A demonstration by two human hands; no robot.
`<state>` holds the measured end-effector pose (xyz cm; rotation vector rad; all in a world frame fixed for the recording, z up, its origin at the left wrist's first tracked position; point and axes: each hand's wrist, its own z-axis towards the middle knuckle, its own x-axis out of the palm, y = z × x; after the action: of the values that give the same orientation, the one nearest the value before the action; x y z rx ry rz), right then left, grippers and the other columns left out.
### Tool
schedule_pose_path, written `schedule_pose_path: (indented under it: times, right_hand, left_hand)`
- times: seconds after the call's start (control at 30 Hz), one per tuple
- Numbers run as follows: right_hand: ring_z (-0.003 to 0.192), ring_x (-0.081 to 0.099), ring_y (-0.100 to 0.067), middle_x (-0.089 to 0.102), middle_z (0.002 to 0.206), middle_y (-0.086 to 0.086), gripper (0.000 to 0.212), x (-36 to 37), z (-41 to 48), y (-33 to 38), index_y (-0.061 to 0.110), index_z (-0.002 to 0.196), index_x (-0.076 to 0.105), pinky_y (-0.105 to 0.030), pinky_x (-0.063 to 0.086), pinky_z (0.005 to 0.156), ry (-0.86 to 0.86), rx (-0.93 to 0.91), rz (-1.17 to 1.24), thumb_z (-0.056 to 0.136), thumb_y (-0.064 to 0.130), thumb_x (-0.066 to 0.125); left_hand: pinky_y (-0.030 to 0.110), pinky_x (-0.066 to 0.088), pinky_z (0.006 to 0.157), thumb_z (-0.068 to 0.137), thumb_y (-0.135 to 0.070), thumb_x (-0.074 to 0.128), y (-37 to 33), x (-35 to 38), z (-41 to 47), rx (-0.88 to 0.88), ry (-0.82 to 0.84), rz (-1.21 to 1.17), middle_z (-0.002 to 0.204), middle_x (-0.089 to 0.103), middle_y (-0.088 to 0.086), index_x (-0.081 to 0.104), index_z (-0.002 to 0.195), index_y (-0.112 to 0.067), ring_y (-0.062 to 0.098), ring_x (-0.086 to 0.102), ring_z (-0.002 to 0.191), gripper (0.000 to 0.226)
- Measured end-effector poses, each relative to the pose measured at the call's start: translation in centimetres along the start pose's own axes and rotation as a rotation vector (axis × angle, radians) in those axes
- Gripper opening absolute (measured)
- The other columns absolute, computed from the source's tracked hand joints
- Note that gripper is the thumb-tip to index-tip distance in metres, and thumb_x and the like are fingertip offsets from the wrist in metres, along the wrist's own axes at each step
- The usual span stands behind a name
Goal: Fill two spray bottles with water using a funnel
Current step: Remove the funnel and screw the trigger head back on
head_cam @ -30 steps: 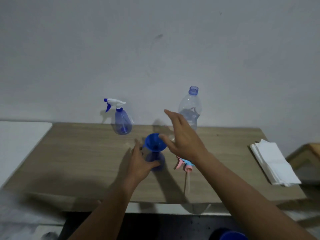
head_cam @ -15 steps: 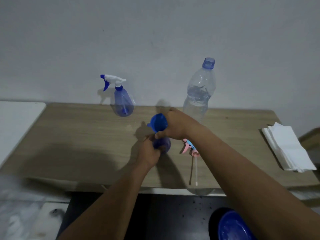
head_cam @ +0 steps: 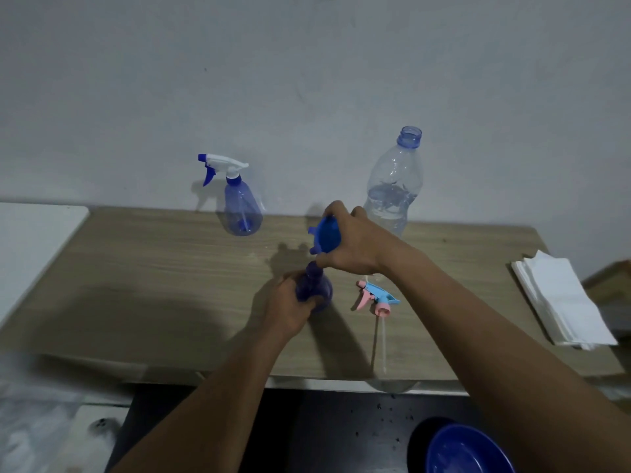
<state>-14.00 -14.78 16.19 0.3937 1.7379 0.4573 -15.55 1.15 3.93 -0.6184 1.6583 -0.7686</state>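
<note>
Right hand point(head_cam: 355, 245) grips funnel point(head_cam: 326, 237); left hand point(head_cam: 290, 310) grips bottle point(head_cam: 314, 288).

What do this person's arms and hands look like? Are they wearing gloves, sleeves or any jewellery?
Both arms are bare along all that shows: no sleeve is in view on either forearm. The left hand and the right hand are ungloved. No watch, bracelet or ring can be seen on the wrists or on the fingers that show, though the light is dim and some fingers are partly hidden.
</note>
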Motion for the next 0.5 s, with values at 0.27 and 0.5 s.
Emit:
schedule_pose_path:
  times: [0.27, 0.5]
  right_hand:
    - [0.083, 0.058, -0.018, 0.048, 0.108, -0.007, 0.070, 0.1, 1.0, -0.3, 0.027, 0.121, 0.036, -0.025, 0.045, 0.062, -0.154, -0.009, 0.257, 0.066, 0.028, 0.080]
    - [0.104, 0.056, -0.021, 0.055, 0.119, -0.003, 0.064, 4.0, 3.1, -2.5, 0.022, 0.131, 0.054, -0.028, 0.046, 0.084, -0.241, 0.051, 0.227, 0.075, 0.034, 0.082]
  left_hand:
    - [0.019, 0.029, 0.072, 0.073, -0.032, 0.082, 1.5, -0.2, 0.0, 0.039, -0.048, 0.106, 0.110, 0.059, -0.002, 0.065, 0.111, -0.017, 0.017, 0.056, 0.099, 0.044]
    - [0.016, 0.037, 0.068, 0.073, -0.033, 0.082, 2.6, -0.3, 0.2, 0.065, -0.047, 0.046, 0.102, 0.062, -0.006, 0.064, 0.109, -0.020, 0.014, 0.058, 0.092, 0.042]
